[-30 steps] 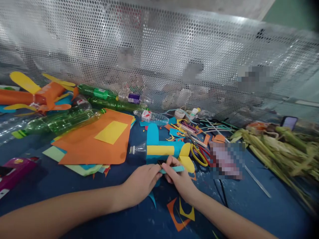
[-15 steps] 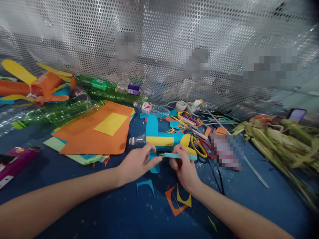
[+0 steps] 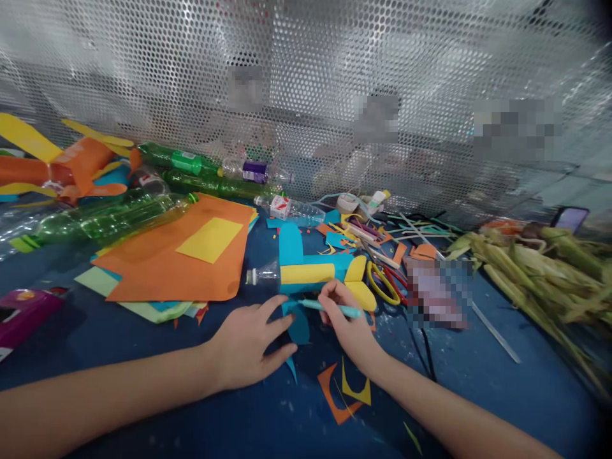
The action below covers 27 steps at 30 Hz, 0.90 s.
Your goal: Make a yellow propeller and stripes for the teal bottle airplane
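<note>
A clear plastic bottle (image 3: 268,274) lies on its side, wrapped in blue and yellow paper, its cap pointing left. A rounded blue paper wing (image 3: 291,243) stands out from its far side, and yellow rounded fins (image 3: 361,294) sit at its right end. On the near side is another blue paper wing (image 3: 299,326). My left hand (image 3: 248,344) is spread beside this near wing, its fingertips at the wing's left edge. My right hand (image 3: 347,319) grips a slim teal pen (image 3: 315,306), whose tip points left at the wing's base by the bottle.
Stacked coloured paper (image 3: 167,274) lies left, with green bottles (image 3: 138,217) behind. Yellow-handled scissors (image 3: 382,284) and paper scraps are right of the bottle. Cut scraps (image 3: 335,395) lie in front. Corn husks (image 3: 535,274) are at far right. A perforated metal screen (image 3: 310,76) stands behind.
My left hand has moved back toward me and left, with its fingers spread wider. The teal pen's tip has shifted slightly left, and more of the near wing shows.
</note>
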Available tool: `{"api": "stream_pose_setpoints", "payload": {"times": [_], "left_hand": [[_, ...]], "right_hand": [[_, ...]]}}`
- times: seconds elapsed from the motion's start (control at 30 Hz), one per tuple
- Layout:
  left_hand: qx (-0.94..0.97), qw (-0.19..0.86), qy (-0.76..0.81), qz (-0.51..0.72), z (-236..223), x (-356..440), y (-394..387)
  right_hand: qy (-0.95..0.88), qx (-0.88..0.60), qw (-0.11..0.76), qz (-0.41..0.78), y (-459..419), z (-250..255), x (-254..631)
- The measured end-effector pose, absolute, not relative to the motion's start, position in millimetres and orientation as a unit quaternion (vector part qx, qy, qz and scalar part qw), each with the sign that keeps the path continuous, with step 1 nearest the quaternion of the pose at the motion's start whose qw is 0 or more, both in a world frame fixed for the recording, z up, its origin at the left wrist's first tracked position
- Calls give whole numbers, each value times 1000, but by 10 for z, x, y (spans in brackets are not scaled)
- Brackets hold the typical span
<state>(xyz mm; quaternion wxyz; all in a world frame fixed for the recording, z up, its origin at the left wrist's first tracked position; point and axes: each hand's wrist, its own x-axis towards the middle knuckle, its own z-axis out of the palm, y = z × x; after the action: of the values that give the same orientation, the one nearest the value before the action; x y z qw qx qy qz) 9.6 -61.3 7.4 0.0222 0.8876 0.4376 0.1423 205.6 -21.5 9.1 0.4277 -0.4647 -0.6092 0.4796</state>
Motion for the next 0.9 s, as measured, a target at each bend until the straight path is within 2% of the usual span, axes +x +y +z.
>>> {"api": "stream_pose_setpoints", "payload": {"times": [0.13, 0.37, 0.8, 0.9], "left_hand": [[884, 23, 447, 135, 65, 114, -619], [887, 19, 441, 137, 34, 109, -608], [890, 15, 436, 133, 52, 101, -614], [885, 12, 438, 156, 9, 90, -617]], "right_hand": [[-639, -477, 414, 438, -162, 40, 2068], [-655, -470, 382, 452, -145, 27, 2052], [-646, -454, 390, 474, -127, 35, 2041], [-613, -458, 418, 490, -137, 69, 2043]]}}
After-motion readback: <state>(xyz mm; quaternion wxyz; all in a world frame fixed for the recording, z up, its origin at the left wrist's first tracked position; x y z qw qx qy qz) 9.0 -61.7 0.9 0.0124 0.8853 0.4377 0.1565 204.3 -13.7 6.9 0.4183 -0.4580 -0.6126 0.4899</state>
